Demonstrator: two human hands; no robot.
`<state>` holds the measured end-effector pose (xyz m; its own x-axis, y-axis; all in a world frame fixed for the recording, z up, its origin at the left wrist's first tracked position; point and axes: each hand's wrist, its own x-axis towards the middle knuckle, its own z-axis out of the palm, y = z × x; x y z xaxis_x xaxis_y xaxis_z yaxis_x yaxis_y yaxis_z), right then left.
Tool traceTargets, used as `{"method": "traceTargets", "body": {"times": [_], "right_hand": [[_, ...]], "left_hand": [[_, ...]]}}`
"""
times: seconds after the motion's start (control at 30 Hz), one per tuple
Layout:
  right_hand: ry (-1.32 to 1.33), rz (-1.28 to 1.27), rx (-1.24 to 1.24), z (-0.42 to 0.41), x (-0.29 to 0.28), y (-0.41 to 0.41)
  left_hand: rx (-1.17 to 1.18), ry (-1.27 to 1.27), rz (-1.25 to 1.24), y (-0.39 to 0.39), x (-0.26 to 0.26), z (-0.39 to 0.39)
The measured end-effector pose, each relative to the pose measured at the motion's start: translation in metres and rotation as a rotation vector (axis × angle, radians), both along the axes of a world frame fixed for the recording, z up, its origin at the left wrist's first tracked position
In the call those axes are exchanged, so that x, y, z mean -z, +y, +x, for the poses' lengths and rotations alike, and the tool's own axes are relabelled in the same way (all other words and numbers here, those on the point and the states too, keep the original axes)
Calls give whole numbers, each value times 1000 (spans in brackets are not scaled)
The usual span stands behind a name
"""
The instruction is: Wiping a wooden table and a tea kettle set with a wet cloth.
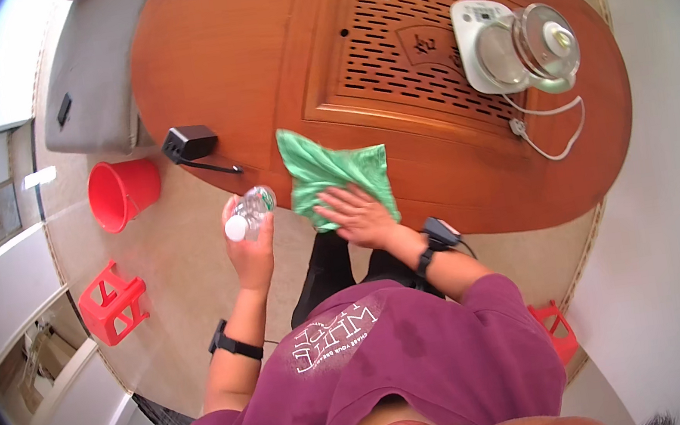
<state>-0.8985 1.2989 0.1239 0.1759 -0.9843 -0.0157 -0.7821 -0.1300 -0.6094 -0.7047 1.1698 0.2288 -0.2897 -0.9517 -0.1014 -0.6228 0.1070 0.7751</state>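
My left hand (252, 251) holds a clear plastic bottle (256, 206) with a white cap, just off the front edge of the wooden tea table (213, 54). The cap points back towards me. A green cloth (333, 164), wrinkled, lies at the table's front edge. On its lower right part my right hand (356, 213) rests flat, palm down, with the fingers spread and not curled round it.
A glass kettle (546, 43) and its white base (478, 56) stand at the right, with a white cord (583, 113). A black box-shaped device (190, 143) with a cable sits at the left edge. A red bucket (125, 194) and red stool (113, 303) stand on the floor.
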Motion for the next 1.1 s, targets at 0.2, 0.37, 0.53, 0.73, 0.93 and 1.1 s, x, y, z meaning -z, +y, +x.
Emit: {"method": "traceTargets", "body": {"times": [0.2,0.37,0.53,0.73,0.93,1.1], "right_hand": [[393,164,591,-149,15,192],[476,101,959,-189,31,230],[566,83,986,-189,38,238],[508,73,1075,-174,36,226],[469,81,945,-96,36,177],[476,200,718,-44,28,132]], "left_hand": [[92,157,-31,-23,28,-82],[188,183,-109,-32,53,-134],[223,164,-96,-24,59,-144],[245,-248,-542,-33,46,-78],[-279,-421,-673,-110,14,-47],[-150,-184,-697,-156,13,-21]]}}
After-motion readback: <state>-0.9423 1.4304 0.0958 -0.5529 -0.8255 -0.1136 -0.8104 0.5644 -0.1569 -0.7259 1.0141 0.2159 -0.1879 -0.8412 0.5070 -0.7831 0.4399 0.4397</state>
